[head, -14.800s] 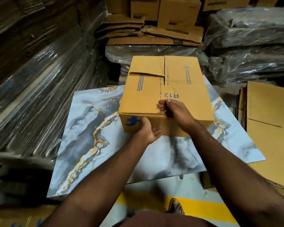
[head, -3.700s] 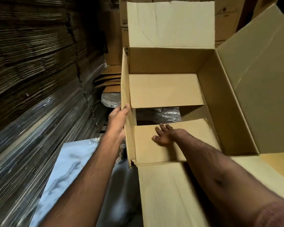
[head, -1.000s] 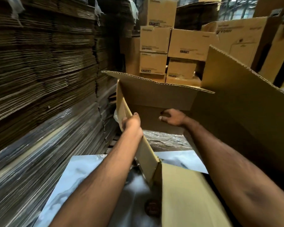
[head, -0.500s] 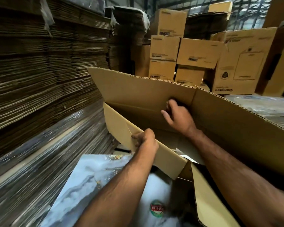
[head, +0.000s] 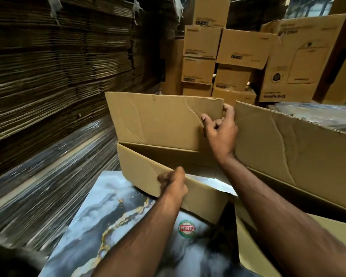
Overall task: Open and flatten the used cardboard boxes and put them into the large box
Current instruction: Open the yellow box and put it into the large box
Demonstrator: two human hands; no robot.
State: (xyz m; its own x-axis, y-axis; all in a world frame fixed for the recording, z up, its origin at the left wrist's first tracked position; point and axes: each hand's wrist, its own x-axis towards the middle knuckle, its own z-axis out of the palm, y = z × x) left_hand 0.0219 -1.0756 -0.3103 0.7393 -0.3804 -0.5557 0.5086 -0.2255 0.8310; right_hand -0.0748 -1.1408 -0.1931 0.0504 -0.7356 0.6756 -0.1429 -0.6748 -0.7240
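An opened brown cardboard box is held up in front of me, its flaps spread out and its body partly collapsed. My left hand grips the near lower panel at its edge. My right hand pinches the right edge of the far upright flap, thumb on the near face and fingers behind. A wide creased flap of the same box stretches to the right, and another panel hangs down at lower right. The large box is not identifiable in view.
A marbled blue-grey slab with a round red-and-green sticker lies below the box. Tall stacks of flattened cardboard wall off the left. Stacked closed cartons stand behind, and plastic-wrapped bundles lie at the right.
The box has been opened out and lifted off the slab. In the last second my right hand moved from inside the box up to the far flap's edge, and the flap stands more upright.
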